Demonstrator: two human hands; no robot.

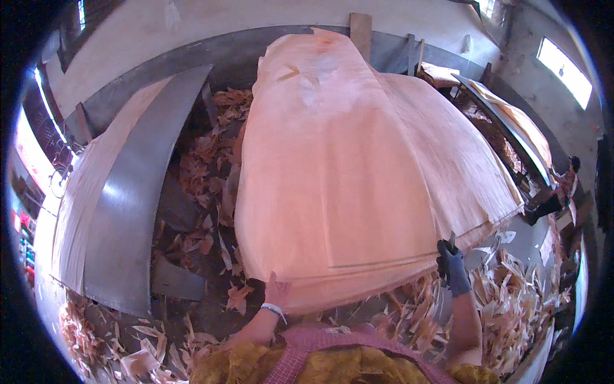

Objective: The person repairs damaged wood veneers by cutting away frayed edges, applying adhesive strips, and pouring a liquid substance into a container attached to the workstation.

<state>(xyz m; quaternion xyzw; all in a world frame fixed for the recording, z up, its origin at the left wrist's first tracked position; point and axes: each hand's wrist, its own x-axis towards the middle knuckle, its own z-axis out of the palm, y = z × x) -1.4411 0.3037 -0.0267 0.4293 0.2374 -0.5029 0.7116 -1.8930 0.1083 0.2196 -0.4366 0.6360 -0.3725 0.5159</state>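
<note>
A large stack of thin, pinkish wood veneer sheets [332, 173] lies in front of me, its near edge close to my body. At the near left corner my left hand [277, 294], bare with a white band at the wrist, rests on the veneer's edge with a finger stretched out. My right hand [454, 269], in a dark grey glove, is closed at the near right part of the top sheet. From its fist a small grey blade-like tool [453, 239] sticks up; its exact kind is too small to make out.
On the left stands a table with a grey metal top [131, 192] and pale veneer along it. Veneer scraps [505, 301] litter the floor on both sides. Another person [566, 182] is at the far right beside a second veneer table [511, 125]. A wall runs behind.
</note>
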